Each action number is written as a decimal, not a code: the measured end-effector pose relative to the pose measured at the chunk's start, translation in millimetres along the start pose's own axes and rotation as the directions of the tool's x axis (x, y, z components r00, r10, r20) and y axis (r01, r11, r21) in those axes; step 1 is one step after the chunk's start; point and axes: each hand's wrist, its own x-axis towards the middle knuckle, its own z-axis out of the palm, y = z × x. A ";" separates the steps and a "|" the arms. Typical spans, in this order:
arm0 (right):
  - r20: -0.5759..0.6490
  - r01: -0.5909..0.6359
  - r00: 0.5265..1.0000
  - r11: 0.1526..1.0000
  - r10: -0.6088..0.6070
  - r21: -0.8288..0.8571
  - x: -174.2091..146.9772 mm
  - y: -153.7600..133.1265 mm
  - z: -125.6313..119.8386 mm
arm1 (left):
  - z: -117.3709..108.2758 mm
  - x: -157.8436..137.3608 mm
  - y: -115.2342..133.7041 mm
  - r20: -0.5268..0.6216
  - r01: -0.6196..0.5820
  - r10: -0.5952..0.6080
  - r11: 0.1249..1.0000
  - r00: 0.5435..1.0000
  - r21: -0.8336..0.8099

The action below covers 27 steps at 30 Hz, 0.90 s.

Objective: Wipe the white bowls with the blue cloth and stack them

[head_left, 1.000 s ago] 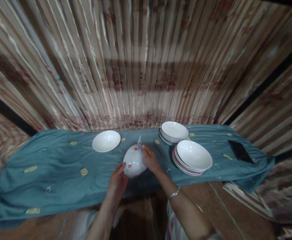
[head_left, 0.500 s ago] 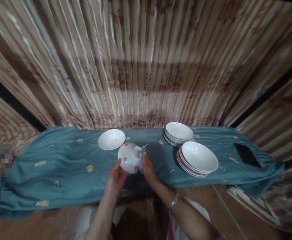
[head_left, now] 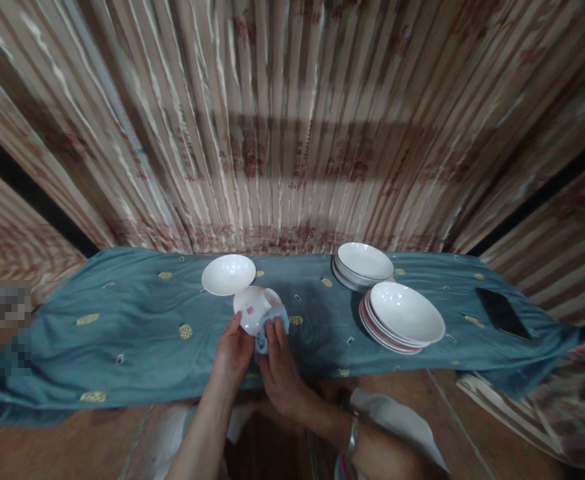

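left fingers (head_left: 233, 325) clamp the bowl (head_left: 251, 307); right fingers (head_left: 277, 335), together, press cloth (head_left: 261, 343) against it; wiping seems unfinished, one dish (head_left: 229, 275) unstacked.

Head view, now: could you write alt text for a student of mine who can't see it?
A left hand holds a white bowl, its outside facing up, while the right hand presses a blue cloth against it. On the blue-green tablecloth lie a dish just beyond, a far stack and a near stack of dishes to the right, then a phone.
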 end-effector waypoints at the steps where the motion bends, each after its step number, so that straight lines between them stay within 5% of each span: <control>1: 0.015 0.050 0.999 0.998 -0.050 -0.035 1.5 -1.8 -3.9 | 0.8 -1.3 -1.3 -0.004 -0.018 0.018 0.999 1.000 0.026; 7: 0.121 0.255 0.965 0.931 -0.231 -0.259 21.7 -8.5 -27.4 | 2.1 -14.0 -9.8 -0.027 -0.117 0.123 0.978 0.992 0.172; 12: 0.073 0.315 0.948 0.881 -0.309 -0.353 38.9 -16.9 -39.7 | 4.4 -18.8 -16.0 -0.099 -0.132 0.161 0.959 0.982 0.251; 18: 0.042 0.287 0.957 0.910 -0.288 -0.298 59.1 -21.9 -53.3 | 3.9 -16.9 -20.8 0.016 -0.175 0.176 0.960 0.984 0.218; 27: -0.056 0.079 0.995 0.994 -0.084 -0.077 77.4 -7.9 -70.6 | 4.2 -19.3 -19.9 0.131 -0.233 0.196 0.884 0.972 0.405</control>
